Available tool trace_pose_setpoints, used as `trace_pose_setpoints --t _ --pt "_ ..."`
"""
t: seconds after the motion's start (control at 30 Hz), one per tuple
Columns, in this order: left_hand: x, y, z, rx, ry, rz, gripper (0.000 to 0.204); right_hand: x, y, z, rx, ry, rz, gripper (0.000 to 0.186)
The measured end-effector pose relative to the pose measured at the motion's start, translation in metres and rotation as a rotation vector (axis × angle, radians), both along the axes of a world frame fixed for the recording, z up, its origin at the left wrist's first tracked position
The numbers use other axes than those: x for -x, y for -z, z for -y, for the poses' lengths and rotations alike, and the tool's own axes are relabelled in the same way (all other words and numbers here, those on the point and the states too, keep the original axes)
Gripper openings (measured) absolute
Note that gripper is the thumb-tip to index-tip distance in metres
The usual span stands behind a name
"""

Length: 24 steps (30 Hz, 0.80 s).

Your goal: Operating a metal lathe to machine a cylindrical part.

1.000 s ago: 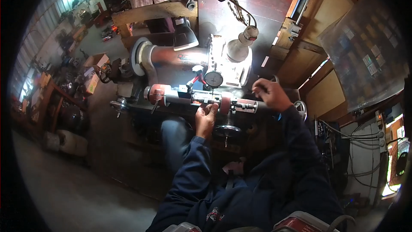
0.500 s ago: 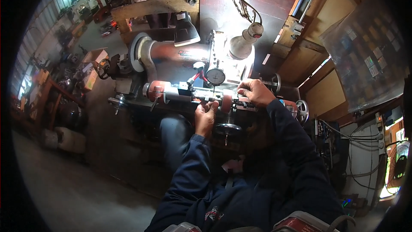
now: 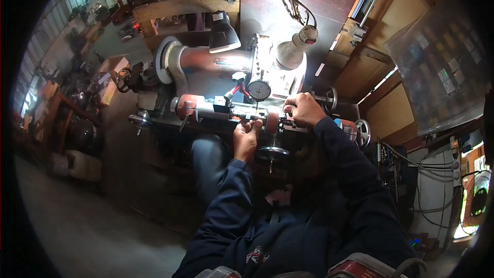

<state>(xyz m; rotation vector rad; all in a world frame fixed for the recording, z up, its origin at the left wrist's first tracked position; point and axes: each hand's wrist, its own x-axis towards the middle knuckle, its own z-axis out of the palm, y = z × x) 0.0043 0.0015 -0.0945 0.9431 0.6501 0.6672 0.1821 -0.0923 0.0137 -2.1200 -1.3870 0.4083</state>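
Observation:
My left hand is closed, thumb and fingers pressed together at the underside of a thin shaft-like workpiece on the machine; what sits between the fingertips is hidden. My right hand is curled by the red block at the workpiece's right end, fingers bent around a small part I cannot make out. Between the hands, a round dial indicator hangs over the shaft, its stem pointing down. A red-handled holder stands beside the dial. At the left end is a red headstock.
A lamp lights the work from behind. The grinder's large drum-like housing lies beyond the shaft. A handwheel projects nearest me, with another handwheel at right. A hanging plastic sheet is at far right.
My right hand has shifted slightly left and its fingers have curled tighter. My left hand stays at the shaft; the dial indicator keeps its place above it.

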Motion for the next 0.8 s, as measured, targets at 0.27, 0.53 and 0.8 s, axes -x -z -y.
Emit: trace_pose_setpoints --t 0.27,0.53,0.8 --pt "-0.0018 0.008 -0.0022 -0.003 -0.009 0.031 0.027 0.004 0.0014 -0.0039 0.019 0.048 0.044 0.016" --pt "-0.0019 0.0072 -0.0018 -0.011 0.001 0.025 0.027 0.0025 0.0062 -0.0046 0.015 0.043 0.08 0.016" --pt "-0.0048 0.005 0.0012 -0.045 -0.022 0.064 0.033 0.0045 0.0047 -0.003 0.044 0.073 0.109 0.015"
